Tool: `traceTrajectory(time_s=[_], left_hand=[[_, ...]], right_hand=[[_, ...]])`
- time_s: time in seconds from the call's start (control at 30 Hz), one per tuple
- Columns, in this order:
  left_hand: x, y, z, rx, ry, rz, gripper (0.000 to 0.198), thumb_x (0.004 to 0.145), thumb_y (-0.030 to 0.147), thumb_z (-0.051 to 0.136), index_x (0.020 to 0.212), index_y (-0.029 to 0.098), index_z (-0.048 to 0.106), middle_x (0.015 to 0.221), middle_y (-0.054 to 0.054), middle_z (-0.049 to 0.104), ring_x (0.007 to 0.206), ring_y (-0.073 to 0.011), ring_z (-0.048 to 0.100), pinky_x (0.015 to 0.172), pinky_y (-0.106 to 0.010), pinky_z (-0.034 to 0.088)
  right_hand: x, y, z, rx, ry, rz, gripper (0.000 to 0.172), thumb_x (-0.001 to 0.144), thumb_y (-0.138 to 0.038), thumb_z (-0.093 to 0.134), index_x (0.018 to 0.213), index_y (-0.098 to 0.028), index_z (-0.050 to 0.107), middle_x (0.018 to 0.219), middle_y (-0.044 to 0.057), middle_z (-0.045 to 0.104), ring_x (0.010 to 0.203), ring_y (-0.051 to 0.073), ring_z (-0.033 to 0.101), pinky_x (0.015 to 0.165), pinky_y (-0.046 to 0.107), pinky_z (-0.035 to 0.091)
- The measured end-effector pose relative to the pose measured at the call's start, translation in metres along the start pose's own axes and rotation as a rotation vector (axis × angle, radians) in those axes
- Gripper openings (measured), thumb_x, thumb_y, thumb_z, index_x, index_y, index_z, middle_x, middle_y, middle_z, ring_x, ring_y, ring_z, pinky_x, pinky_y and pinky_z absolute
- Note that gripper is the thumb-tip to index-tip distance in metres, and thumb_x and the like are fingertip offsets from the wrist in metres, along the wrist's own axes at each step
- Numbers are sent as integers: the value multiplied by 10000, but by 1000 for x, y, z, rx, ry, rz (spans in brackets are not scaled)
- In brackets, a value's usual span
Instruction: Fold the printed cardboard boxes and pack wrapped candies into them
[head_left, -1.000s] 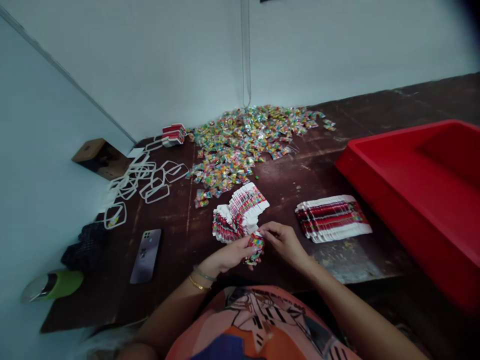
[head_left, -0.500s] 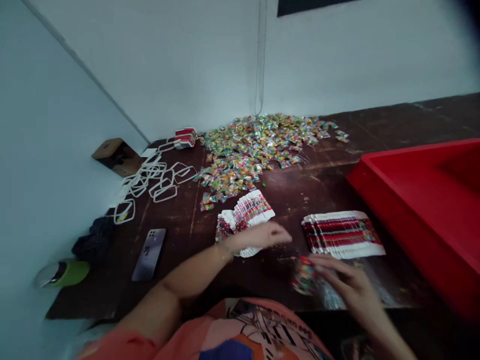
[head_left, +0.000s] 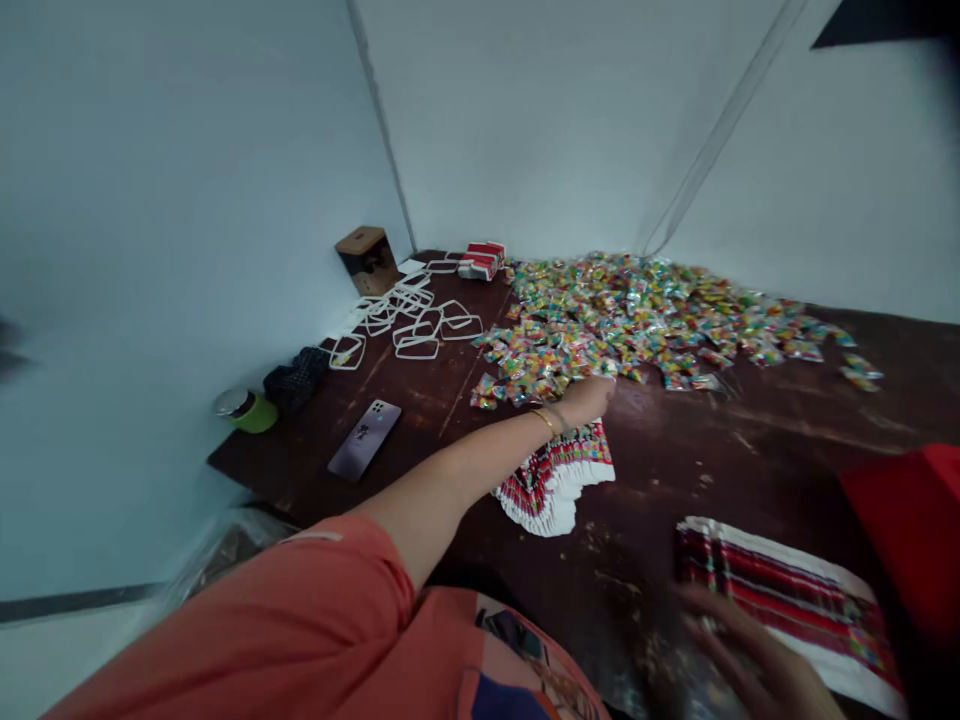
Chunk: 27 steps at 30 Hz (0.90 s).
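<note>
My left hand reaches far across the dark table to the near edge of a big heap of small colourful packets; its fingers are hidden among the packets. Just below my wrist lies a fanned stack of red-and-white cards. My right hand sits blurred at the lower right, fingers spread, resting by the near end of a second row of red-striped cards. I see nothing held in it.
White wire frames lie scattered at the back left, with a red-and-white stack and a wooden block beyond. A phone, a green cup and dark cloth sit near the left edge. A red tray stands right.
My left hand has stretched forward from the fanned cards to the packet heap. My right hand has moved right and down to the striped row, and the colourful piece it carried is no longer seen.
</note>
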<state>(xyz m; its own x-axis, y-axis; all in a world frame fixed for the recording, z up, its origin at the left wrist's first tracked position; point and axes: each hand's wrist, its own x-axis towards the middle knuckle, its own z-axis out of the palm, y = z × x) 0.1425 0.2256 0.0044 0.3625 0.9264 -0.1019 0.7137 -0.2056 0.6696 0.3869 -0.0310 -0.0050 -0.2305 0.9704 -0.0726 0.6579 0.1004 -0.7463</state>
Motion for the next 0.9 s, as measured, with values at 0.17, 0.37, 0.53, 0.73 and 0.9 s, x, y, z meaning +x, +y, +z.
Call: traceTrajectory(time_s=[0.17,0.37,0.53,0.73,0.9], left_hand=[[-68,-25,-30,-275,154,-6,186,880,206,494,967,106,625,966,-81,640,897,-170,589,805,-302,475],[-219,-58,-37,-632,57,-137,236,844,339,550,892,123,632,721,-17,625,594,-103,562,578,-227,442],[-297,-69,-23,-1436,-63,-333,379,773,491,634,934,149,604,823,-50,613,707,-150,612,682,-309,464],[-362,-104,-29,-1641,41,-634,383,828,518,522,849,140,586,724,-45,569,649,-151,562,604,-275,442],[-476,-117,-98,-1030,502,-1048,251,842,361,559,721,140,567,588,12,460,512,-86,411,496,-184,333]], right_hand=[[179,-20,31,-133,261,-128,399,842,-407,449,1064,-167,678,1063,115,700,930,245,653,842,368,511],[272,-10,44,-172,291,-206,342,785,-383,463,826,-161,720,964,166,703,982,318,617,872,468,452],[225,-53,84,-129,315,-111,346,830,-483,503,1011,-258,694,898,167,693,859,370,643,749,534,453],[98,-187,189,172,-341,-830,273,911,-350,496,1083,-236,676,1098,82,665,1019,253,610,875,428,499],[104,-176,164,89,-152,-742,303,908,-366,499,1127,-217,646,1154,88,632,1060,250,583,958,439,438]])
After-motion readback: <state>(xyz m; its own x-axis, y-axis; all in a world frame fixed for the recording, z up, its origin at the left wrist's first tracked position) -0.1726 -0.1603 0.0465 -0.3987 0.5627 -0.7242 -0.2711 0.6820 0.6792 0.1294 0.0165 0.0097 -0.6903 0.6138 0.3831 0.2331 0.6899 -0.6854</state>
